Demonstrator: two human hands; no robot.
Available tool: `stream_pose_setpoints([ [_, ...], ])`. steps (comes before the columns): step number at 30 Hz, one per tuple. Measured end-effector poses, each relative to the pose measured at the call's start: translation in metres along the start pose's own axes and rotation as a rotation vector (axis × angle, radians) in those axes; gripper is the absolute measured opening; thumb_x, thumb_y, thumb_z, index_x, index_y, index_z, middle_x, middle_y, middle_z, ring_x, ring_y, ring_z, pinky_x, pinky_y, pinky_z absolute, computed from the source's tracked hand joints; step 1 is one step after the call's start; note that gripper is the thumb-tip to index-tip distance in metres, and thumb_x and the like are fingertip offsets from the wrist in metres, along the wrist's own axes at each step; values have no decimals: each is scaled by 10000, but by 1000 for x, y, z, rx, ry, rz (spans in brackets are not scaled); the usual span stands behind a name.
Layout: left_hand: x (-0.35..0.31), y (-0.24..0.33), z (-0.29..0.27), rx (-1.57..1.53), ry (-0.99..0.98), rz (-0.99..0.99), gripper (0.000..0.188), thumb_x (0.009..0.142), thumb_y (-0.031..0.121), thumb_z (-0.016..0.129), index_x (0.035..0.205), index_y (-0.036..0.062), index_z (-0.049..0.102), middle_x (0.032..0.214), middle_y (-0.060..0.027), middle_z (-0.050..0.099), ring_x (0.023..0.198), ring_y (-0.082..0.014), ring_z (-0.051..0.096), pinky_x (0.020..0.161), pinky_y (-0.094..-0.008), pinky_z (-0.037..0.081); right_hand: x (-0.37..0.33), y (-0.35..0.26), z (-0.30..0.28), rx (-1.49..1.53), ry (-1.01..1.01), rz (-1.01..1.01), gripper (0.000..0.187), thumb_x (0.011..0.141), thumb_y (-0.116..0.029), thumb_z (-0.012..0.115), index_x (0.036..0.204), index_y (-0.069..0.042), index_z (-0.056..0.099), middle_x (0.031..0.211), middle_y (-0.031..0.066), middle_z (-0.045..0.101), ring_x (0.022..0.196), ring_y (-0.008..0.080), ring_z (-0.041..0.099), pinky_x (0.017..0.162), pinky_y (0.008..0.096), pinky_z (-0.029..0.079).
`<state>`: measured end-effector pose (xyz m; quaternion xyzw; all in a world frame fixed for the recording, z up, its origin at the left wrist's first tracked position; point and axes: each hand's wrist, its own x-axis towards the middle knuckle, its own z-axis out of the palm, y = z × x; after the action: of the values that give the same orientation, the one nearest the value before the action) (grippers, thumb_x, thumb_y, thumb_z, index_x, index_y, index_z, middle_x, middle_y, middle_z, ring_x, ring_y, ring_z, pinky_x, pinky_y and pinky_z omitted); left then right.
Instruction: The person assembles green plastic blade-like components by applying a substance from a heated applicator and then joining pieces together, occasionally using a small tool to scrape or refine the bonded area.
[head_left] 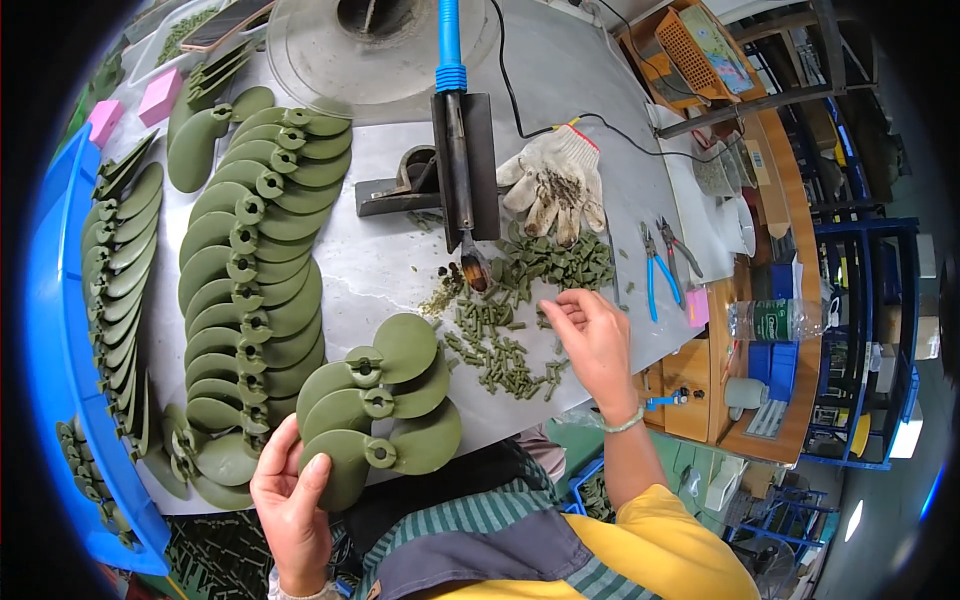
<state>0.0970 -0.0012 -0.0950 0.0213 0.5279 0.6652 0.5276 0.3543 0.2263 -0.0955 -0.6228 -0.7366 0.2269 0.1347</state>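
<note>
Over the counter (pixel 560 70), we are sensibly clamping likely light, stiff propellers (pixel 410 400) by their blades (pixel 345 455) in our left hand (pixel 290 495), our right hand (pixel 597 345) hovering, its pinch unclear.

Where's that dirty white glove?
In the head view, the white glove lies on the table, right of centre toward the top, beside the blue-handled tool and just above the pile of small green pieces.

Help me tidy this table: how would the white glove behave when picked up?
Probably floppy, since the glove looks like knitted cloth. Likely light for its size, as it seems unfilled. It should hardly roll, lying spread out and fairly flat.
</note>
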Motion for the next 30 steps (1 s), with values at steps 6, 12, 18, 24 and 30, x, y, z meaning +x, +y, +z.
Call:
stream_pose_setpoints([
  [6,-2,-3,0,8,20,16,546,907,-25,627,1406,-108,422,1301,-212,616,1167,-229,622,1025,-339,470,2,2,13,112,58,-193,174,856,-89,732,985,19,689,899,126,675,726,212,675,661,327,534],
  [12,2,-1,9,-92,8,-16,528,925,-56,600,1416,-104,408,1311,-203,609,1170,-220,618,1009,-319,486,-1,-2,4,98,73,-249,152,860,-28,703,1001,25,682,910,118,695,754,218,697,675,320,543],
  [18,7,-3,9,-76,-5,28,503,930,-54,604,1400,-111,432,1297,-201,621,1171,-217,620,1020,-320,479,2,-5,-6,478,-152,-66,174,912,-30,676,1074,34,690,951,65,723,882,133,700,758,269,551],
  [24,8,-2,7,-25,-23,48,505,925,-66,608,1398,-113,438,1308,-205,613,1181,-217,615,1025,-319,477,0,-25,-19,474,-233,-48,161,894,0,691,1052,27,703,955,29,695,827,87,651,740,239,527],
  [30,7,-2,9,-24,-29,65,516,923,-67,612,1405,-114,432,1319,-208,605,1187,-217,611,1026,-319,475,-4,-43,-24,497,-230,-60,162,876,6,710,1036,27,706,938,24,693,818,84,642,738,233,522],
])
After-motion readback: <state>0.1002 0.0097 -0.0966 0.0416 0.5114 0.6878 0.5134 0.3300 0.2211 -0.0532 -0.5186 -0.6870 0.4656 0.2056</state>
